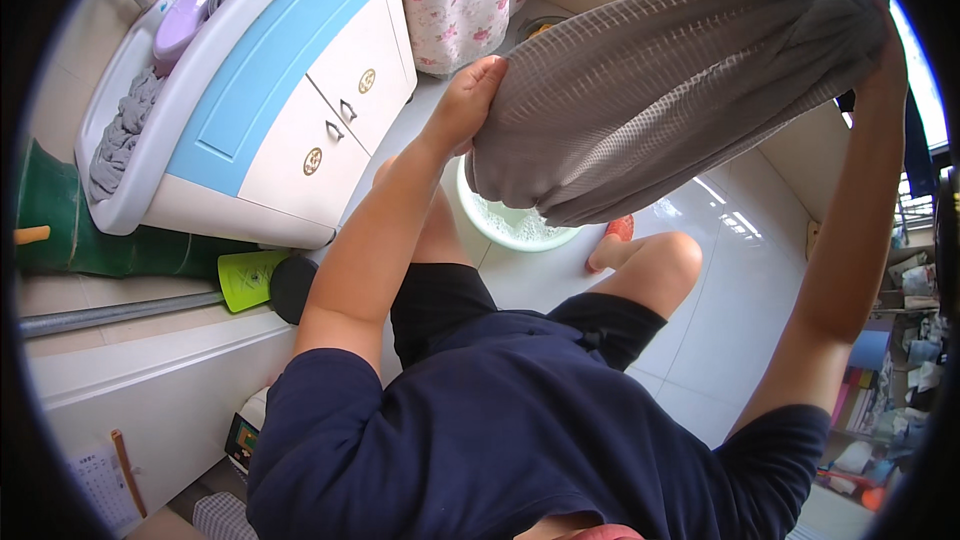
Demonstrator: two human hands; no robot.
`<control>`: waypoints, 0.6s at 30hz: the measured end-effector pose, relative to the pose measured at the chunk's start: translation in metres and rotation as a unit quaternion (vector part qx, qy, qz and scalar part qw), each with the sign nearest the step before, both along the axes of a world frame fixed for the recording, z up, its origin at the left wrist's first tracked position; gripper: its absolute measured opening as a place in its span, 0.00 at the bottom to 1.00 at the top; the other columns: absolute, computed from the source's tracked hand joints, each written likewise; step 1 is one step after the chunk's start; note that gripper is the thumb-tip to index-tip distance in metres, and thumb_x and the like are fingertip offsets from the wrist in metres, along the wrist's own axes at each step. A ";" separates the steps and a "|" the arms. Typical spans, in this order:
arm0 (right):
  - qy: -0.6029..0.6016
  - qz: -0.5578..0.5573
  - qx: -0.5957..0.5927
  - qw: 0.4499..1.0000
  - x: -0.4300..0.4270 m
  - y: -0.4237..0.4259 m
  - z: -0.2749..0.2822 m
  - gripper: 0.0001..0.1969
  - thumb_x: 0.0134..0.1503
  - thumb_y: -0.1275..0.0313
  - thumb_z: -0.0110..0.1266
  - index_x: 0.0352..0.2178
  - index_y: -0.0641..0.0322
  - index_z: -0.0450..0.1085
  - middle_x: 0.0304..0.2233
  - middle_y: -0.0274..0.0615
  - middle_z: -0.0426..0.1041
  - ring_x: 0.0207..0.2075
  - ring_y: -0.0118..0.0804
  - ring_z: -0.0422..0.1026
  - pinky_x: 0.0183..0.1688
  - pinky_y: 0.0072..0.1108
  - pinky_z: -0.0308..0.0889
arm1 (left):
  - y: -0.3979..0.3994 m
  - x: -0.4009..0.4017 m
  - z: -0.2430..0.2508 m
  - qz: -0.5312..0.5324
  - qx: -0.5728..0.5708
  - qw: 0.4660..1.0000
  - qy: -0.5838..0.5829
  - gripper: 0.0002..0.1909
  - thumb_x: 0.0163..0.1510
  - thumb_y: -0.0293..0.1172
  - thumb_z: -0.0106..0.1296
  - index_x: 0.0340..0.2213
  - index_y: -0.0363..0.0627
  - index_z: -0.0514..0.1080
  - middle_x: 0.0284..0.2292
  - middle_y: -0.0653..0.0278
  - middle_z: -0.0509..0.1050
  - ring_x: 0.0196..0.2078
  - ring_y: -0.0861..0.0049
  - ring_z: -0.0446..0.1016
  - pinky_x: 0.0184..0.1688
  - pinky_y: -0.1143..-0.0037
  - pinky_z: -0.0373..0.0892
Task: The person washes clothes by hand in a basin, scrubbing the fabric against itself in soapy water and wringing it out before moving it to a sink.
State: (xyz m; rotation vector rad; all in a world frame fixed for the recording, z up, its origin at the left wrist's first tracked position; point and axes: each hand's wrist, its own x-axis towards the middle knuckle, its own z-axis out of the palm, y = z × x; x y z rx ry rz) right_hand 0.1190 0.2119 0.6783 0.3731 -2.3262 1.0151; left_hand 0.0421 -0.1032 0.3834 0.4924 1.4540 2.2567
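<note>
A grey textured cloth [660,82] is stretched between my two hands above the floor. My left hand [469,101] grips its lower edge, the thumb on top. Raised at the upper right, my right hand [885,41] is shut on the bunched other end; its fingers are mostly hidden behind the fabric. Below the cloth, between my feet, stands a pale green basin [517,229] holding foamy water, partly covered from view by the cloth. More grey fabric [127,135] lies crumpled in the white sink at the left.
The white sink [124,214] holds a purple basin [172,34] and tops a blue and white cabinet [300,90]. A floral curtain [465,0] hangs beyond it. At the left are a green bin-like object [82,217] and a grey pole [127,313]. Crowded shelves [885,390] stand at right.
</note>
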 end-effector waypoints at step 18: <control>-0.068 0.279 0.058 0.956 -0.023 0.038 -0.006 0.07 0.44 0.76 0.56 0.15 0.68 0.69 0.13 0.37 0.68 0.13 0.29 0.64 0.15 0.19 0.61 | 0.015 -0.002 0.008 -0.082 0.037 0.989 -0.120 0.16 0.58 0.33 0.40 0.45 0.36 0.63 0.41 0.59 0.69 0.44 0.75 0.68 0.48 0.73 0.65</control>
